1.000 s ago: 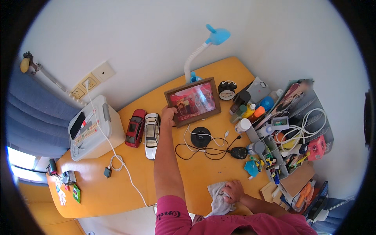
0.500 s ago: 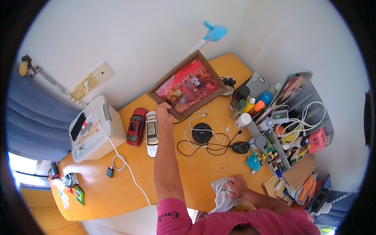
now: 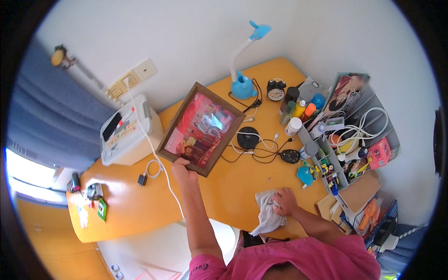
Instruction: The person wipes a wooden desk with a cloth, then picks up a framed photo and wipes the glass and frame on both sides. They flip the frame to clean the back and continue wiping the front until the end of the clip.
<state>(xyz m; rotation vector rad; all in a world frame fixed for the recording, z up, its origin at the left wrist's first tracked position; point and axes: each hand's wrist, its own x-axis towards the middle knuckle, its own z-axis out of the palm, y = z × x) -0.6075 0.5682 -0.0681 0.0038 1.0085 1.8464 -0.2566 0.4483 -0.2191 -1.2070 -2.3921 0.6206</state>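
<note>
One rectangular brown frame (image 3: 199,131) in left fingers (image 3: 181,162), rumpled cloth (image 3: 266,213), glossy desk (image 3: 228,192)

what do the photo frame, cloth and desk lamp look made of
Photo frame: probably wood, by matte brown border; glare suggests a glass or plastic front. Cloth: soft fabric, perhaps cotton, from its limp folds. Desk lamp: likely plastic, given its smooth blue base.

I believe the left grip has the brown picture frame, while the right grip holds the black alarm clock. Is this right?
Not quite: the right grip holds the pale cloth, not the black alarm clock, which stands farther back, as the head view shows. The left grip does have the brown picture frame.
</note>
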